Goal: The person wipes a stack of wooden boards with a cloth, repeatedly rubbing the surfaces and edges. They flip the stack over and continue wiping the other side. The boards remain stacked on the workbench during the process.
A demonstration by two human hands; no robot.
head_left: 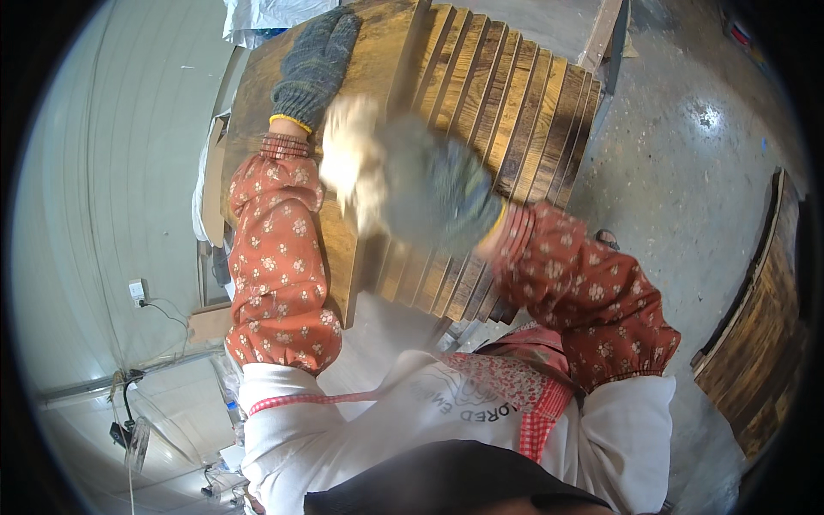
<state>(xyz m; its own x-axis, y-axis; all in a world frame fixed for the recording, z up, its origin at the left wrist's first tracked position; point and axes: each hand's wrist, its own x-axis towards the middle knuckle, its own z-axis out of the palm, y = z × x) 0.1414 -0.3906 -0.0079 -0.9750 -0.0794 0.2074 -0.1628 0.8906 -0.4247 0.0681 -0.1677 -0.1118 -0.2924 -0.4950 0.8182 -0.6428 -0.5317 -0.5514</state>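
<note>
A stack of brown wood-grain boards (502,90) lies in front of me, fanned out in steps toward the right. My left hand (316,69), in a dark grey knitted glove with a yellow cuff, rests flat on the top board (373,60) near its far left, fingers together and stretched out. Over the middle of the stack, my right hand (442,184) wears a matching glove and is smeared by motion. It grips a cream-coloured cloth (350,159), also blurred, against the top board. The right fingers are mostly hidden behind the back of the glove.
A pale wall (112,172) runs along the left, with a small white box and a cable on it. Grey concrete floor (678,189) extends to the right, where another dark wood-grain panel (760,369) stands. White wrapping (275,17) lies beyond the stack.
</note>
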